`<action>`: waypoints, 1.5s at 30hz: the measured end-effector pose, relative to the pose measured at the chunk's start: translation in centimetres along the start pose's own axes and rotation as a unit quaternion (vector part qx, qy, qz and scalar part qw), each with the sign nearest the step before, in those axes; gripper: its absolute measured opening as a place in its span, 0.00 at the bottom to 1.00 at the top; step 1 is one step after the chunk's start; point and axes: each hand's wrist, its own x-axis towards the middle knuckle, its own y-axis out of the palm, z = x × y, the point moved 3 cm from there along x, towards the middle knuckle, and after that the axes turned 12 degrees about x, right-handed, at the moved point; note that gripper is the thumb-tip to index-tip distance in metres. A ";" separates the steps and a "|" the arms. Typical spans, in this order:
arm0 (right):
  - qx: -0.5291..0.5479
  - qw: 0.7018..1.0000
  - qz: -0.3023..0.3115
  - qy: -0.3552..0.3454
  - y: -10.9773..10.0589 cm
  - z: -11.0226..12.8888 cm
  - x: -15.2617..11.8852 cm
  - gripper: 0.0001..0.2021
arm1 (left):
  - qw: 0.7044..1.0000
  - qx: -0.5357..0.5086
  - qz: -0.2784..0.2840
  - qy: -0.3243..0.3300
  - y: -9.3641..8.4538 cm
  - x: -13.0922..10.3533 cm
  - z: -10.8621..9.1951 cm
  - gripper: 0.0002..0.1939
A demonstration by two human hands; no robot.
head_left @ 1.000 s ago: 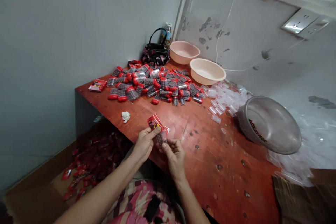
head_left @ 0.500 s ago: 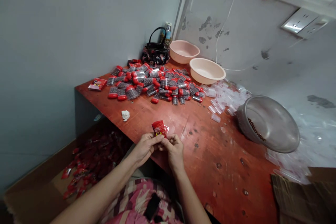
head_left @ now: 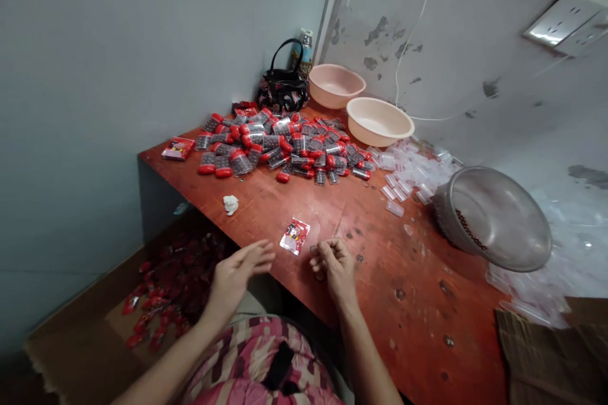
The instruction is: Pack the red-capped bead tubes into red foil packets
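Note:
A small red printed packet [head_left: 295,236] lies flat near the table's front edge, touched by neither hand. My left hand [head_left: 240,269] is just left of it, at the table edge, fingers stretched out and holding nothing. On the packet's right, my right hand [head_left: 335,266] is over the table with its fingers curled together. Whatever may be in those fingers is hidden. Farther back is a heap of clear containers with red caps and dark contents [head_left: 273,144]. A crumpled white tissue [head_left: 230,205] sits left of the packet.
Two plastic basins, one pink [head_left: 336,85] and one cream [head_left: 379,123], stand behind the heap beside a black handbag [head_left: 284,90]. Small clear plastic pieces [head_left: 413,171] lie near a grey bowl [head_left: 503,215]. Below the table's left edge, a cardboard box [head_left: 76,335] holds red packets.
The red packet has left my hands and now lies on the table. My hands have moved apart, the left one leftward with fingers opened, the right one rightward.

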 end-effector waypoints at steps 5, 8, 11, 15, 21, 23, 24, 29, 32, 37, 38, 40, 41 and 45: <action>-0.031 0.999 0.014 -0.012 0.6 -0.1 -1.0 0.12 | 0.846 0.426 0.026 0.319 4.9 4.2 -1.9 0.19; -0.052 0.998 0.023 -0.006 0.4 -0.1 -1.2 0.11 | 0.771 0.527 0.007 0.356 5.9 5.4 -1.2 0.15; -0.070 0.997 0.020 -0.018 0.1 -0.3 -0.5 0.10 | 0.750 0.542 -0.008 0.379 5.8 5.4 -0.8 0.13; -0.030 0.998 0.005 -0.056 0.7 -0.6 1.5 0.12 | 0.771 0.490 -0.033 0.406 5.6 4.7 -0.9 0.13; 0.069 0.996 0.035 -0.034 2.6 0.2 3.5 0.16 | 0.908 0.292 -0.004 0.301 4.9 4.1 -2.3 0.21; 0.048 0.996 0.075 -0.014 3.1 0.7 3.8 0.16 | 0.962 0.190 0.053 0.187 4.3 4.2 -2.4 0.23; 0.023 0.994 0.105 0.000 3.4 0.8 4.1 0.16 | 0.977 0.140 0.091 0.131 4.0 4.3 -2.3 0.22; -0.340 0.914 0.189 -0.116 6.0 1.7 7.8 0.08 | 0.990 -0.043 0.127 -0.043 2.4 4.1 -2.0 0.15; -0.489 0.825 0.154 -0.238 8.3 2.7 11.3 0.09 | 0.990 -0.085 0.074 -0.081 1.3 3.7 -1.7 0.13; -0.638 0.643 0.233 -0.353 12.3 3.5 15.8 0.15 | 0.981 -0.147 0.030 -0.123 0.2 2.8 -1.5 0.12; -0.670 0.593 0.250 -0.372 12.7 3.5 16.3 0.16 | 0.978 -0.162 0.024 -0.132 0.0 2.7 -1.5 0.12; -0.693 0.538 0.276 -0.393 13.0 3.5 16.8 0.15 | 0.970 -0.194 0.012 -0.146 -0.3 2.8 -1.6 0.12; -0.688 0.534 0.285 -0.400 12.9 3.6 16.8 0.14 | 0.966 -0.210 0.007 -0.151 -0.4 2.9 -1.7 0.11; -0.615 0.615 0.279 -0.407 11.4 4.0 14.6 0.12 | 0.949 -0.272 -0.013 -0.161 -0.6 3.6 -1.9 0.07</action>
